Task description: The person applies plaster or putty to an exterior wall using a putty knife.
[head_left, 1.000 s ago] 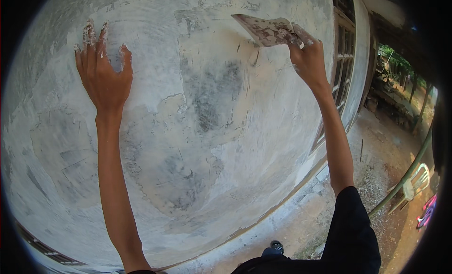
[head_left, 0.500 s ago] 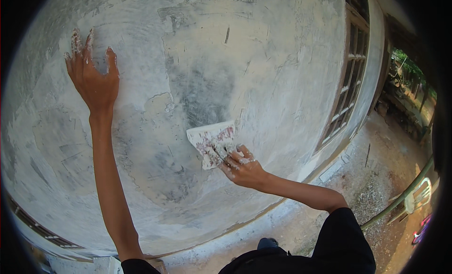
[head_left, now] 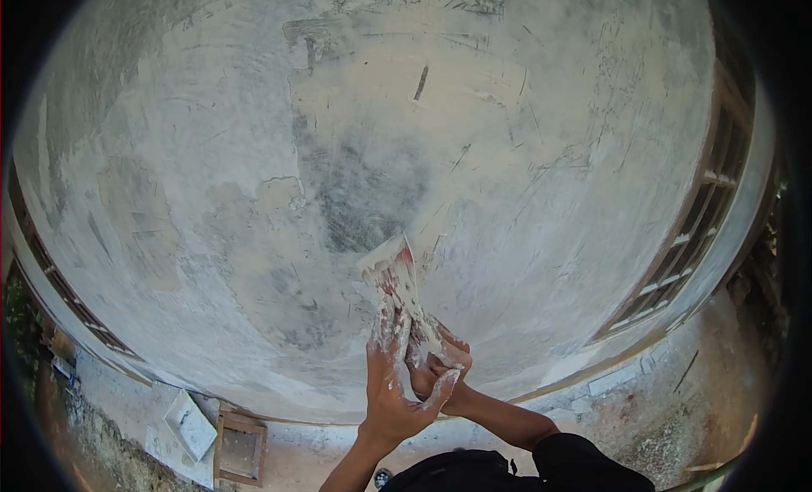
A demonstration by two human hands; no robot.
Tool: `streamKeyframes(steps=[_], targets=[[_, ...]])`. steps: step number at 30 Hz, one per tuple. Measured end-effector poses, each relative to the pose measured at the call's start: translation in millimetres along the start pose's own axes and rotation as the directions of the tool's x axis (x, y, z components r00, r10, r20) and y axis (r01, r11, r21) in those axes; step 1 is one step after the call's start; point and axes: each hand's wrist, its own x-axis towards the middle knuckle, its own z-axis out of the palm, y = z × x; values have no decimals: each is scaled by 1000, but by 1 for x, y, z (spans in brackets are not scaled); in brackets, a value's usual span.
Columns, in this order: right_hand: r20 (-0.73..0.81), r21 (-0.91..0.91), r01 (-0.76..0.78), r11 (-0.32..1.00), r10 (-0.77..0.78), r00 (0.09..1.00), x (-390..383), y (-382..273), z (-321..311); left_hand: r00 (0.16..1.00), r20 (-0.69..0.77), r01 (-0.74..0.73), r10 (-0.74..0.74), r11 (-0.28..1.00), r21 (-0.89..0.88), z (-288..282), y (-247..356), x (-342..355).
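In front of the wall, my right hand grips a broad, flat putty scraper, pale with reddish smears. Its free end points up and away from me. Close against it on the left is my left hand, its fingers stretched upward along the scraper and its thumb reaching toward the right hand. Wet white putty coats the fingers of both hands and the lower part of the scraper. The hands overlap, so the scraper's grip end is hidden. Grey and cream patches, ridges and scratches cover the wall.
At the lower left lies a white tray on a pale board, beside a wooden frame. Barred windows stand at the right and left. A low ledge follows the wall's foot above a dirty floor.
My left hand has come off the wall's upper left and down to the scraper. The right hand has tilted the scraper upright. My view has swung left, bringing the tray in.
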Motion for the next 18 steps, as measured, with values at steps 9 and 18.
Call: streamKeyframes(steps=[9, 18], targets=[[248, 335, -27, 942, -60, 967, 24, 18, -35, 912, -410, 64, 7, 985, 159, 22, 19, 20], [-76, 56, -188, 981, 192, 978, 21, 51, -124, 793, -146, -285, 591, 572, 769, -15, 27, 182]])
